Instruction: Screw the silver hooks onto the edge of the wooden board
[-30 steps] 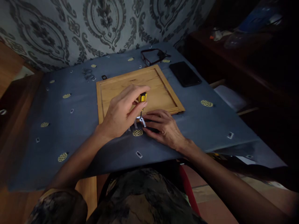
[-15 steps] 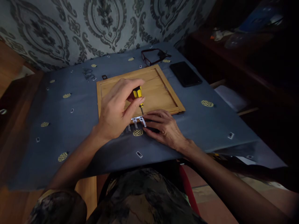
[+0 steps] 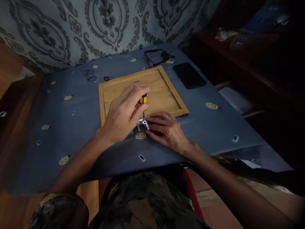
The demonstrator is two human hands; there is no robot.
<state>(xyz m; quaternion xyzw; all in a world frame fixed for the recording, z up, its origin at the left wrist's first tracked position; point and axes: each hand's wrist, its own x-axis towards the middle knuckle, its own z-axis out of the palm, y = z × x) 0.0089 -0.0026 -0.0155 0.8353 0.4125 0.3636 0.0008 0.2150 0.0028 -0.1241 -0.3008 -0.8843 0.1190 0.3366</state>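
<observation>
A yellow-and-black screwdriver [image 3: 143, 99] stands nearly upright in my left hand [image 3: 122, 116], its handle between thumb and fingers. Its shaft points down at a shiny metal hook rack [image 3: 144, 122] on the near edge of a wooden framed board [image 3: 154, 87]. Hooks of the rack stick out towards me over the tablecloth; my left hand hides part of it. My right hand [image 3: 168, 130] lies beside the rack's right end, fingers stretched out and apart, fingertips at the rack and the board's edge.
On the blue patterned tablecloth [image 3: 83, 127], a black phone [image 3: 189, 75] lies right of the board, and eyeglasses [image 3: 156, 57] behind it. Several small metal pieces [image 3: 90, 75] and a small dark item [image 3: 106, 78] lie back left. A dark wooden cabinet [image 3: 238, 60] stands at right.
My left hand and the screwdriver have shifted slightly right and down. The screwdriver stands more upright, its tip now at the rack's right part. My right hand has stayed put.
</observation>
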